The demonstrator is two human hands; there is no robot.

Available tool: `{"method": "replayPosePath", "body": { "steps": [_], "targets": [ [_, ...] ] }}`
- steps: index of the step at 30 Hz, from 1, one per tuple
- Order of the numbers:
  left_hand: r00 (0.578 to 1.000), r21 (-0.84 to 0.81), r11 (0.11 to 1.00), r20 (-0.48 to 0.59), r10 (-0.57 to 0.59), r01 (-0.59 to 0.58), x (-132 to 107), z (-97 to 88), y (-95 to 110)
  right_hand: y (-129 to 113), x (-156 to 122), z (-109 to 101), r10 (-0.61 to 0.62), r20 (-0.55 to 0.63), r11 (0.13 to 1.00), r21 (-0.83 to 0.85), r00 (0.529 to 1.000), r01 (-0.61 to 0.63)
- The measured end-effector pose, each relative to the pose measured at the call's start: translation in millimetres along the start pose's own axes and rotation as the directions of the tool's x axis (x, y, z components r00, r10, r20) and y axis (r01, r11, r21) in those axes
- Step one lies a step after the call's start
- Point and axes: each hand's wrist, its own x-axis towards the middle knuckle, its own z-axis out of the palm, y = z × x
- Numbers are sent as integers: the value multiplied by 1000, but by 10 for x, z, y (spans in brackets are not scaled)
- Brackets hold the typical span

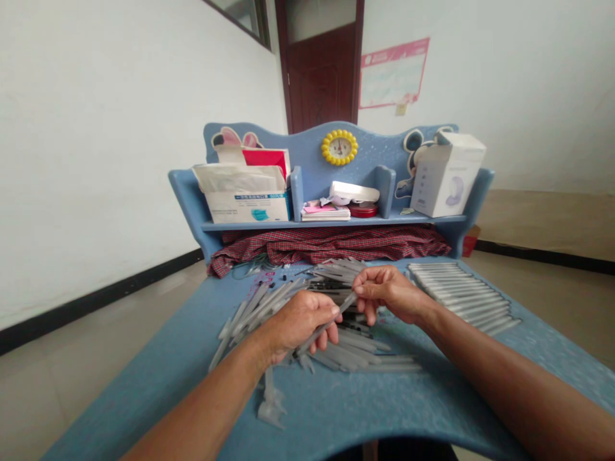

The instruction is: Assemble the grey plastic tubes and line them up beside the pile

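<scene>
My left hand [303, 319] is closed around a slim, translucent grey pen [346, 303], held slanting up to the right. At the pen's upper end, the thumb and fingers of my right hand [387, 291] pinch the tip; whether a small part is also between them is hidden. Beneath both hands spreads a loose pile of grey translucent pen pieces [346, 352], with dark thin ones among them. More long pen barrels [259, 307] lie to the left of my left hand. Beyond my right wrist, several pens [461, 298] lie side by side in a neat row.
Small clear pieces [271, 406] lie near the front of the blue table [375, 410]. Tiny black bits [284, 278] sit behind the pile. A checked cloth [336, 243] is bunched under the shelf [336, 223], which bears a mask box [245, 202] and a white carton [446, 176].
</scene>
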Motion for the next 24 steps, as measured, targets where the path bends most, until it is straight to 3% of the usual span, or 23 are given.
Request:
{"method": "replayPosePath", "body": {
  "steps": [24],
  "targets": [
    [1000,-5,1000,-29,-9,9,-2,4,12,48,32,-5,12,29,1000,7,1000,-12]
  ]
}}
